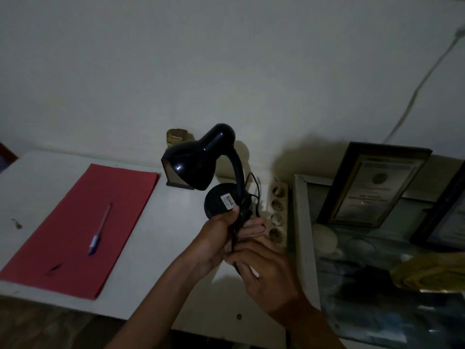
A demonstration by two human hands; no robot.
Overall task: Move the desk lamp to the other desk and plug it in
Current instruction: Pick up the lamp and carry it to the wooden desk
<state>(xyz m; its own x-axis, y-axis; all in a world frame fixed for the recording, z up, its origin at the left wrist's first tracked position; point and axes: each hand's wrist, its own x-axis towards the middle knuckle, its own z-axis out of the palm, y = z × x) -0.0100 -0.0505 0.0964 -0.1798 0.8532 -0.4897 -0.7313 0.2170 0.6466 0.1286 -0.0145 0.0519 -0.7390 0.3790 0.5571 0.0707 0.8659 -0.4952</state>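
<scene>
I am holding the desk lamp (214, 172) tipped in the air above the white desk (151, 222), just left of the power strip (278, 212), my left hand (219, 238) clamped around its round base (219, 202) and bunched cord (241, 222). My right hand (266, 275) is pinching the cord lower down. The base is feeling like the heavy end, the gooseneck bendy and the cord limp, so I am judging the base the surest hold.

Both hands (221, 238) hold the black desk lamp (214, 172) above the white desk (163, 235).
</scene>
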